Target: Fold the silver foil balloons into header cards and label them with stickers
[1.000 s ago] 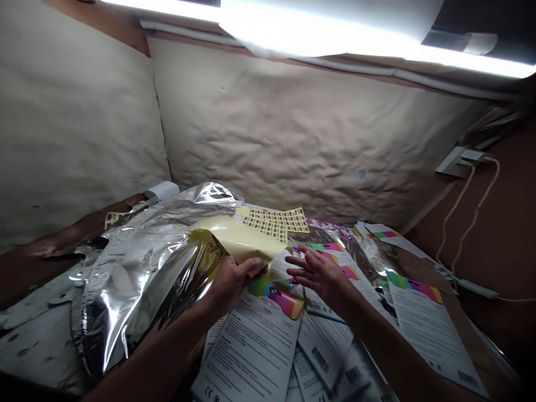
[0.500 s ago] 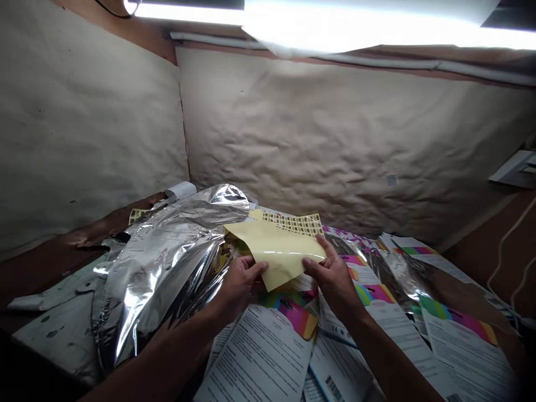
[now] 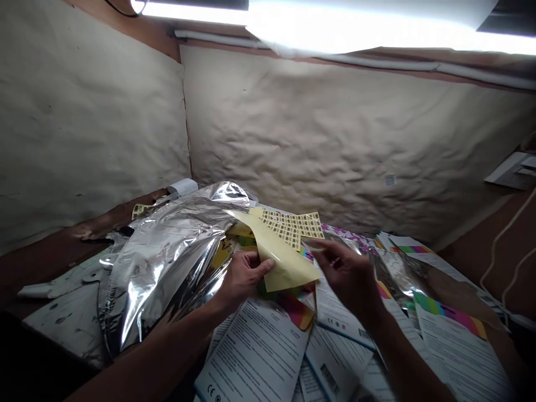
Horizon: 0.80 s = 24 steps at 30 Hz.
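Observation:
My left hand (image 3: 243,280) pinches a creased pale yellow backing sheet (image 3: 285,262) at its lower left, thumb on top. The sheet is bent and stands partly up from the pile. My right hand (image 3: 345,273) is off the sheet, its fingers apart and hanging just to the right of the sheet's edge. Behind the sheet lies a yellow sheet of tiny printed labels (image 3: 291,226). A crumpled silver foil bag (image 3: 163,257) bulges beside my left hand. Printed leaflets with rainbow-coloured strips (image 3: 251,352) lie under both hands.
A second silver foil bag (image 3: 402,273) lies on the leaflets to the right. A small label strip (image 3: 141,210) and a white roll (image 3: 182,187) sit at the far left. Beige paper lines the wall (image 3: 318,139). White cables run down the right side.
My right hand has let go of the yellow sheet and moved up and to the right. The sheet has folded upward, and more of the label sheet shows behind it.

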Available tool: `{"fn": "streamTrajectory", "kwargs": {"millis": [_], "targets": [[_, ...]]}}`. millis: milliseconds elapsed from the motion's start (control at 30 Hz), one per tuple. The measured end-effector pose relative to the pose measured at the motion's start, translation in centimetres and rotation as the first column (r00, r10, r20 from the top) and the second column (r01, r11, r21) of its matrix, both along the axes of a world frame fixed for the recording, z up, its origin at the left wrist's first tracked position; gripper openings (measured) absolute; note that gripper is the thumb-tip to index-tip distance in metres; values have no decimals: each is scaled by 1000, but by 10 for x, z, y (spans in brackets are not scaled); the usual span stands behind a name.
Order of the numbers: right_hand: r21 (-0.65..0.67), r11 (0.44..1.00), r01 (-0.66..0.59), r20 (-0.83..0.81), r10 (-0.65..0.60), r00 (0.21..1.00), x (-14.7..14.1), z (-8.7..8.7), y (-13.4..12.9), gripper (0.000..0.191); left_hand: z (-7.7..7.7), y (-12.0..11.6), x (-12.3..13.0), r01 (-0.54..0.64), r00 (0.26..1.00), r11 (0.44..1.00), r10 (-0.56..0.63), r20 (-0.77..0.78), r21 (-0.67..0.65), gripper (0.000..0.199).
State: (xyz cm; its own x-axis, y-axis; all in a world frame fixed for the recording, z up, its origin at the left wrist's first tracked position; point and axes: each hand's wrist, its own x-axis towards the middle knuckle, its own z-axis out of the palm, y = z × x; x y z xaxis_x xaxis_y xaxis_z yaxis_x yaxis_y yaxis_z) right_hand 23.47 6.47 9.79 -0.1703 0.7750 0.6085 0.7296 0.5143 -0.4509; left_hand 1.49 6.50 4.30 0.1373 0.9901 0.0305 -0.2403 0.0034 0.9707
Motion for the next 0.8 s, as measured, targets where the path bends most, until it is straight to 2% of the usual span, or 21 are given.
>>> {"fn": "streamTrajectory", "kwargs": {"millis": [67,100,167,333,500,633,800], "targets": [[-16,976,-215,-22,215,976,-17,-7,-8,19,0,-1,1,26,1000,1000,-26,-6,14,36],[-25,959,-281,-16,281,960,-24,-11,-10,17,1,-1,2,37,999,999,-37,-9,17,35],[-31,945,-327,-6,327,945,-35,-19,-12,15,2,-2,2,47,999,998,-46,-24,30,32],[-39,955,-294,-80,290,954,-36,-28,-10,17,2,-4,1,66,997,995,-62,-45,76,29],[-62,947,-314,-97,308,946,-36,-27,-10,17,-1,-4,2,48,998,996,-45,-43,71,34],[-68,954,-292,-73,287,955,-37,-27,-10,17,0,-5,3,91,994,993,-86,-60,78,31],[9,978,-207,73,206,976,-36,-26,-13,11,4,-8,2,70,961,976,-10,-276,207,25]]}}
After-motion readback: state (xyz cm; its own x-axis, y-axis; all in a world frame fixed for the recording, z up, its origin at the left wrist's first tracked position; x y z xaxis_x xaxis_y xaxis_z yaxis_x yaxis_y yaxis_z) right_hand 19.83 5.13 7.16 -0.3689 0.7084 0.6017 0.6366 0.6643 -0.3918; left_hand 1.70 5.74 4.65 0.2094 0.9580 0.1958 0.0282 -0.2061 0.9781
